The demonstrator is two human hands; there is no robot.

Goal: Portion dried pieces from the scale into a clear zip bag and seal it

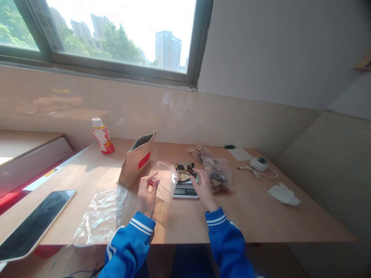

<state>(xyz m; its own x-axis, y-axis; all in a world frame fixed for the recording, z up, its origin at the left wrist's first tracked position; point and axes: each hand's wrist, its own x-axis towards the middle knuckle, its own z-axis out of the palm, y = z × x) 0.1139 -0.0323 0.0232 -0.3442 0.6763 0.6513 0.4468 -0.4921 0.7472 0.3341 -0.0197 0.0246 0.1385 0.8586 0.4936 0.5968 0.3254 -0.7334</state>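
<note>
My left hand [147, 193] pinches the rim of a clear zip bag [165, 180] and holds it upright with its mouth open. Just right of it my right hand [203, 188] reaches to the small digital scale [185, 190]; its fingers rest at the edge of the pile of dried pieces [184, 171] on the scale's pan. What the fingers hold, if anything, is hidden. Filled zip bags [218, 173] lie right beside my right hand. A brown paper pouch [136, 159] with a red label stands open to the left.
A stack of flat clear bags [100, 216] lies at the near left edge, a tablet [31, 226] further left. A small drink bottle [102, 136] stands at the back left. A white round device with cord [260, 163], a white cloth [283, 194], paper and a green pen [229, 146] lie right.
</note>
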